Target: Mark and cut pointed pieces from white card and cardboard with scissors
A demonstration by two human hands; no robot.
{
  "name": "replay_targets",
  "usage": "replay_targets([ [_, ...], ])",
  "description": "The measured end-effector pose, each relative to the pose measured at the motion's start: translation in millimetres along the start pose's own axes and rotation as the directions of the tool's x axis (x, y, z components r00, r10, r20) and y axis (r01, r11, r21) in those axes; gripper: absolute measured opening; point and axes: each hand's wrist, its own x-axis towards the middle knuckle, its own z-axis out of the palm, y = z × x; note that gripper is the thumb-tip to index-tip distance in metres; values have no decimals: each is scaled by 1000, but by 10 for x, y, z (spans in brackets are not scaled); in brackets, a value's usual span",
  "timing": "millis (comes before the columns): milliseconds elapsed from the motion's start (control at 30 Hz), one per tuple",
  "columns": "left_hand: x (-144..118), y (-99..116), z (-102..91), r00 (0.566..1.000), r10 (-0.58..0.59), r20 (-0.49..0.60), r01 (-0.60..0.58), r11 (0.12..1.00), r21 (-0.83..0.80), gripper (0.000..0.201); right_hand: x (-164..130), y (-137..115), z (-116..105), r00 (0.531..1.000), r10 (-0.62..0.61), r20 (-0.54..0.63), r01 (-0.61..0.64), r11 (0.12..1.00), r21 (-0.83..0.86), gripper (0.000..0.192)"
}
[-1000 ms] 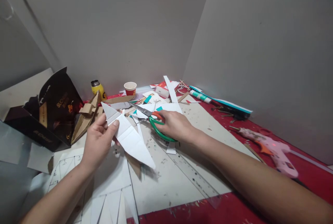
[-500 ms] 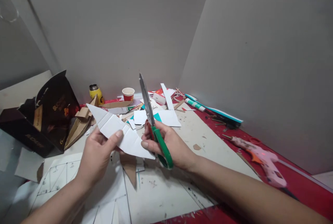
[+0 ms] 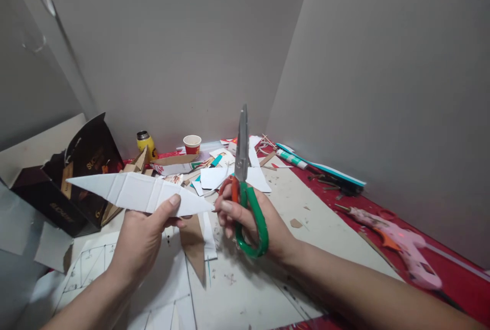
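Observation:
A folded, creased piece of white cardboard (image 3: 133,192), pointed at both ends, is pinched by my left hand (image 3: 141,238), thumb on top and fingers beneath. My right hand (image 3: 256,212) grips a pair of scissors (image 3: 243,151) by the green and red handles. The blades point up and look closed. My right thumb and fingertips are at the right tip of the cardboard; whether they pinch it I cannot tell. Below the hands lies a pointed brown cardboard piece (image 3: 194,248), beside a sheet with drawn lines (image 3: 92,268).
A pink glue gun (image 3: 398,243) rests on the red cloth at right. A dark box (image 3: 57,197) stands at left. Behind are a yellow bottle (image 3: 147,146), a paper cup (image 3: 192,144) and white card scraps (image 3: 214,178). Grey walls rise behind and at right.
The white cardboard has turned to lie flatter, its left end moved left and down. The scissors have shifted right and stand more upright in my right hand.

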Motion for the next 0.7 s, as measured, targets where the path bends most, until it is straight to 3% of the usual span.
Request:
replay_targets([
  [200,-79,-41,23,999,-4,-42,7,996,87,24,-73,-59,64,996,-85,-25,83,994,-71,42],
  [333,-183,-103,21,991,-123,45,116,983,141,25,-112,-18,70,998,-47,-39,45,997,-56,39],
  [467,-169,-61,17,955,-229,189,201,967,156,21,-135,-7,83,998,-48,-30,45,994,-99,34],
  [567,3,112,-31,980,-128,152,133,991,-24,15,-84,-96,42,979,-170,-111,151,975,-163,27],
  [700,279,359,-156,1000,30,-10,-31,988,-154,21,53,-300,-125,877,-373,-302,318,923,-217,20],
])
